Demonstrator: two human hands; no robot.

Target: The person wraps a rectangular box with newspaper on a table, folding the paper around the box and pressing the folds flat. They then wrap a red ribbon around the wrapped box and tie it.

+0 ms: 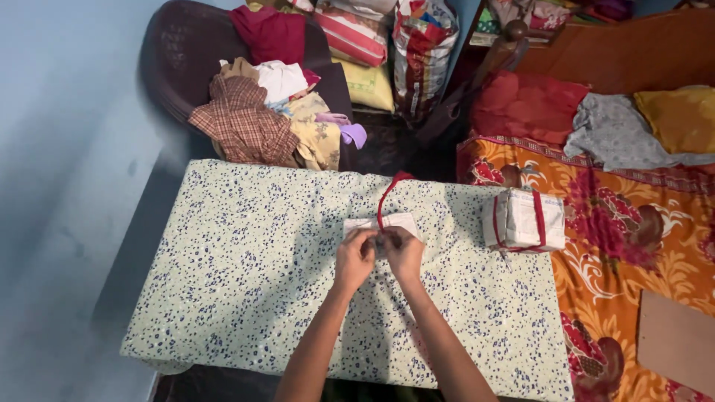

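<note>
Two paper-wrapped parcels lie on the speckled table (pixel 246 260): one tied parcel (pixel 523 219) at right, and one small parcel (pixel 381 222) at centre, directly above left hand (pixel 356 257) and right hand (pixel 403 253) pinching its red ribbon (pixel 387 195).

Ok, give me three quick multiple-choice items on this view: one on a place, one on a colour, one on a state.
1. Where is the tied bundle?
A. on the chair
B. at the table's right edge
C. on the floor

2. What colour is the ribbon?
A. red
B. blue
C. white

3. What are the hands doing?
A. resting apart
B. both pinching at the small packet
C. lifting the bundle

Answers: 1 B, it sits on the patterned table cover by the bed. 2 A, a red loop rises above the packet. 3 B, left hand and right hand meet there.
</note>
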